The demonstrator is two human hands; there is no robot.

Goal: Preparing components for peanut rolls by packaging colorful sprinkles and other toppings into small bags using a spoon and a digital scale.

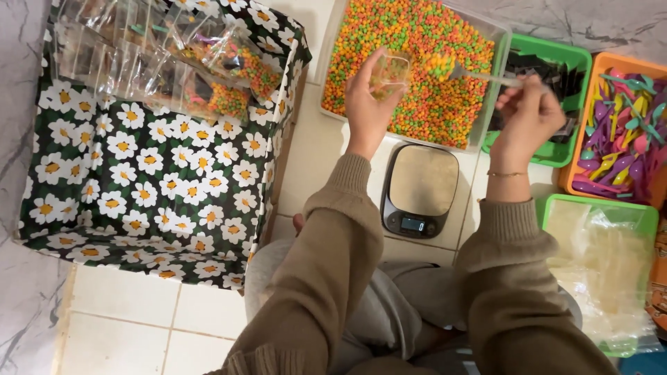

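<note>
My left hand holds a small clear plastic bag open above a clear bin full of orange, green and yellow pellets. My right hand grips the handle of a clear spoon, its bowl heaped with pellets and hovering just right of the bag's mouth. Both hands are raised over the bin. A small kitchen scale with a bare platform sits below them on the tiled floor.
A daisy-print fabric box at left holds several filled clear bags. At right stand a green tray of dark items, an orange tray of coloured plastic spoons and a green tray of empty clear bags. My knees are at the bottom.
</note>
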